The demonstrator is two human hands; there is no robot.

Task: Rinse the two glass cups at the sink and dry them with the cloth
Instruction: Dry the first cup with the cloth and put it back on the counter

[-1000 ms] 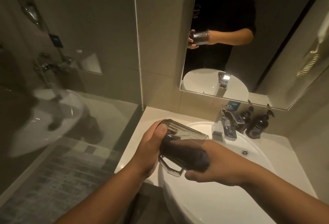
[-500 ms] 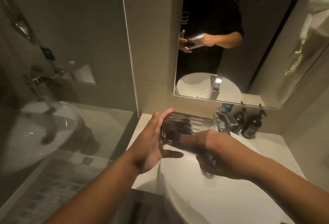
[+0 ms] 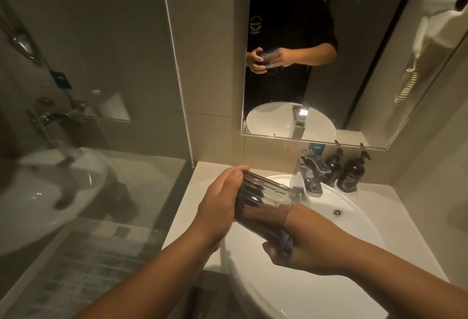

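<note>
The cup (image 3: pixel 263 202) was clear ribbed glass. The sink (image 3: pixel 291 291) was glossy white ceramic, the tap (image 3: pixel 310 174) polished metal, the bench (image 3: pixel 202 192) smooth and pale.

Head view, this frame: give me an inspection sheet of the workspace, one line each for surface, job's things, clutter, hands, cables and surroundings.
Surface: pale counter carrying a white round sink; tap at its back.
Job's things: one ribbed glass cup held tilted above the sink; second cup not seen; a dark cloth shows at the right hand.
Clutter: two dark pump bottles behind the tap.
Hands: left hand grips the cup's base end; right hand is at the cup's other end, with fingers seemingly inside it.
Cables: coiled cord below the wall hair dryer.
Surroundings: mirror above the sink; glass shower screen to the left.
</note>
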